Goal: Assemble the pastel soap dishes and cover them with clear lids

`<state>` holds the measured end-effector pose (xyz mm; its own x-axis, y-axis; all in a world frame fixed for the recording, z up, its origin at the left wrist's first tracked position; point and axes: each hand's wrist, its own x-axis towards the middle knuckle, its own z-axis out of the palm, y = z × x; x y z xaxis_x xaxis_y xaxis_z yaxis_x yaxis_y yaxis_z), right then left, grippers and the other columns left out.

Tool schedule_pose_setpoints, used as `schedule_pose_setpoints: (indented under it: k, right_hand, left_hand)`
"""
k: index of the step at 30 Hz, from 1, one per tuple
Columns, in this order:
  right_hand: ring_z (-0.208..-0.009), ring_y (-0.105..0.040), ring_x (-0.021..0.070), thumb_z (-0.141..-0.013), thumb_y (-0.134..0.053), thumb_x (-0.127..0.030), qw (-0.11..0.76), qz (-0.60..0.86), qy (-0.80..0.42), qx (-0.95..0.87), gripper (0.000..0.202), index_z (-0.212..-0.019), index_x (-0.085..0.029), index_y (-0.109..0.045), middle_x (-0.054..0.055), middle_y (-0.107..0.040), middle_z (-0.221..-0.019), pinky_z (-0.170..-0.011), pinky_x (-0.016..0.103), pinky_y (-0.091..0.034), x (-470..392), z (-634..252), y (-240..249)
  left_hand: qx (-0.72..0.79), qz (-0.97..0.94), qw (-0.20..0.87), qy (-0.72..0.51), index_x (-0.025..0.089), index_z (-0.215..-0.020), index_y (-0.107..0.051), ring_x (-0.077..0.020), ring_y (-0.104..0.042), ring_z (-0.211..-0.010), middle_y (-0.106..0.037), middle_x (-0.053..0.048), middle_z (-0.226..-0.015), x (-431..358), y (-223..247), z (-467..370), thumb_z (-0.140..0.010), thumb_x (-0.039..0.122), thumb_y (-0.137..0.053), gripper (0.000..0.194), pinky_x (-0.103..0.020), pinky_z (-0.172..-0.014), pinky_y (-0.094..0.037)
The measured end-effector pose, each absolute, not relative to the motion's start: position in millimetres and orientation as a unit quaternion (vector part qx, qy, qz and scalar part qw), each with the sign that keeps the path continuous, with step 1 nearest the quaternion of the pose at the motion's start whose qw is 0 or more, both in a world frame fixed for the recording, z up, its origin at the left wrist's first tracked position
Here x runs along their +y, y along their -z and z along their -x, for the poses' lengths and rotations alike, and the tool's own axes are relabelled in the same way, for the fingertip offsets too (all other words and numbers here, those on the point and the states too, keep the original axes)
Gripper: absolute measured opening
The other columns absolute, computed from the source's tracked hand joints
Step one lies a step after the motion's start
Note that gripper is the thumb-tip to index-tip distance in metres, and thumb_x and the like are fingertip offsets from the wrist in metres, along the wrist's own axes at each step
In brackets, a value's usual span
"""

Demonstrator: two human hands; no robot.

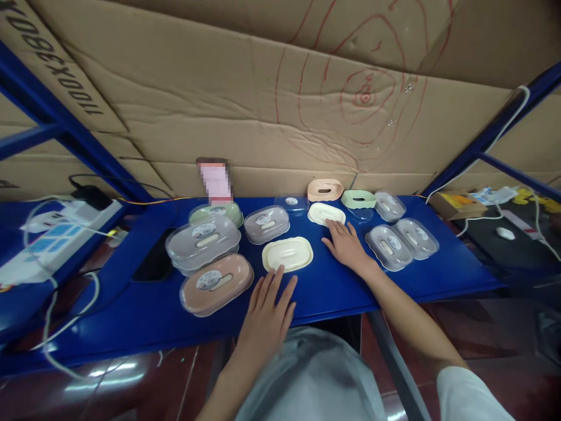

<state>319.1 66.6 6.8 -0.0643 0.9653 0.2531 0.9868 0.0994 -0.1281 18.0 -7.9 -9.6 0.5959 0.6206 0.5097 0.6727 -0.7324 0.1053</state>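
Note:
Two cream oval dishes, shaped like soap dishes, lie on the blue table. My left hand is open, its fingers spread flat, with the fingertips at the near edge of the closer cream dish. Farther back, the second cream dish has the fingertips of my right hand at its near right edge. That hand is open too, palm down. Neither hand grips anything. Behind the second dish stand a peach piece and a green piece, each with an oval hole.
Lidded grey dishes and a lidded peach dish sit on the left. More grey lidded dishes stand right. A clear lid lies at the back. A dark phone, power strip and cables occupy the far left.

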Motion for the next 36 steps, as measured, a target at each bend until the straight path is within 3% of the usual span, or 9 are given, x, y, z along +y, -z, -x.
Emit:
schedule_pose_setpoints:
  k: [4,7,13,15,17,22,26,31,36]
  right_hand:
    - [-0.123,-0.065,0.0376,-0.108,-0.054,-0.033,0.136,0.661,0.030,-0.737,0.041,-0.144,-0.017,-0.065,0.020,-0.072,-0.128,-0.109,0.059,-0.047,40.6,-337.3,-6.7]
    - [-0.118,-0.068,0.0295,-0.108,-0.054,-0.032,0.135,0.624,0.007,-0.770,0.032,-0.135,-0.026,-0.071,0.012,-0.074,-0.125,-0.106,0.049,-0.051,11.6,-343.0,-15.5]
    - [-0.142,-0.055,0.0282,-0.112,-0.044,-0.031,0.144,0.587,-0.001,-0.797,0.041,-0.149,-0.026,-0.062,0.012,-0.062,-0.152,-0.118,0.049,-0.043,66.2,-321.0,-39.2]
    - [-0.153,-0.043,0.0297,-0.109,-0.049,-0.025,0.138,0.586,0.000,-0.798,0.048,-0.157,-0.020,-0.053,0.015,-0.050,-0.163,-0.124,0.050,-0.036,112.5,-304.4,-40.0]
    - [-0.152,-0.044,0.0340,-0.104,-0.061,-0.024,0.127,0.589,-0.003,-0.798,0.057,-0.159,-0.014,-0.049,0.020,-0.052,-0.160,-0.125,0.053,-0.034,151.4,-288.5,-38.6]
    - [-0.136,-0.056,0.0369,-0.101,-0.067,-0.026,0.112,0.588,-0.006,-0.801,0.051,-0.150,-0.016,-0.059,0.022,-0.064,-0.140,-0.119,0.056,-0.037,168.5,-282.4,-30.8]
    - [-0.146,-0.048,0.0375,-0.101,-0.067,-0.028,0.115,0.594,-0.018,-0.796,0.050,-0.150,-0.023,-0.059,0.019,-0.054,-0.155,-0.120,0.060,-0.037,138.1,-310.1,-21.8]
    - [-0.148,-0.050,0.0342,-0.100,-0.071,-0.037,0.145,0.606,-0.038,-0.781,0.054,-0.151,-0.025,-0.058,0.017,-0.052,-0.160,-0.114,0.057,-0.048,126.3,-335.8,-15.3]
    - [-0.143,-0.056,0.0256,-0.112,-0.046,-0.036,0.223,0.587,-0.036,-0.778,0.043,-0.150,-0.023,-0.059,0.013,-0.063,-0.151,-0.120,0.047,-0.047,113.2,-336.5,-24.7]
  left_hand:
    - [-0.353,0.901,0.010,0.250,0.019,-0.147,-0.059,-0.0303,-0.063,-0.132,-0.068,-0.013,-0.143,6.5,7.8,-33.0,-0.107,0.021,-0.050,0.041,-0.052,-0.115,-0.043]
    - [-0.341,0.901,-0.025,0.266,0.023,-0.130,-0.070,-0.0239,-0.070,-0.111,-0.075,-0.008,-0.123,2.0,9.2,-27.0,-0.109,0.019,-0.050,0.030,-0.045,-0.104,-0.045]
    - [-0.370,0.873,-0.033,0.317,0.026,-0.118,-0.075,-0.0282,-0.066,-0.118,-0.072,-0.011,-0.129,-4.8,14.2,-19.9,-0.106,0.022,-0.059,0.021,-0.050,-0.107,-0.041]
    - [-0.365,0.873,-0.038,0.320,0.025,-0.118,-0.075,-0.0306,-0.063,-0.129,-0.069,-0.012,-0.139,-4.3,14.1,-19.7,-0.106,0.022,-0.060,0.020,-0.051,-0.110,-0.040]
    - [-0.347,0.882,-0.050,0.314,0.025,-0.121,-0.073,-0.0282,-0.063,-0.131,-0.071,-0.010,-0.138,-6.1,10.8,-17.6,-0.107,0.022,-0.058,0.021,-0.047,-0.108,-0.042]
    - [-0.337,0.884,-0.024,0.325,0.026,-0.124,-0.072,-0.0223,-0.071,-0.110,-0.079,-0.004,-0.119,-6.6,-10.9,-16.4,-0.111,0.025,-0.051,0.025,-0.041,-0.095,-0.044]
    - [-0.380,0.868,0.026,0.319,0.023,-0.119,-0.074,-0.0216,-0.069,-0.086,-0.077,-0.005,-0.095,27.8,-22.9,-39.3,-0.111,0.026,-0.050,0.026,-0.038,-0.081,-0.047]
    - [-0.395,0.860,0.031,0.321,0.019,-0.122,-0.073,-0.0276,-0.069,-0.105,-0.074,-0.013,-0.122,50.0,-20.9,-61.8,-0.110,0.023,-0.048,0.028,-0.041,-0.086,-0.050]
    - [-0.354,0.897,-0.007,0.265,0.023,-0.121,-0.072,-0.0288,-0.068,-0.116,-0.071,-0.011,-0.135,4.9,-5.4,-33.9,-0.108,0.035,-0.057,0.024,-0.045,-0.097,-0.051]
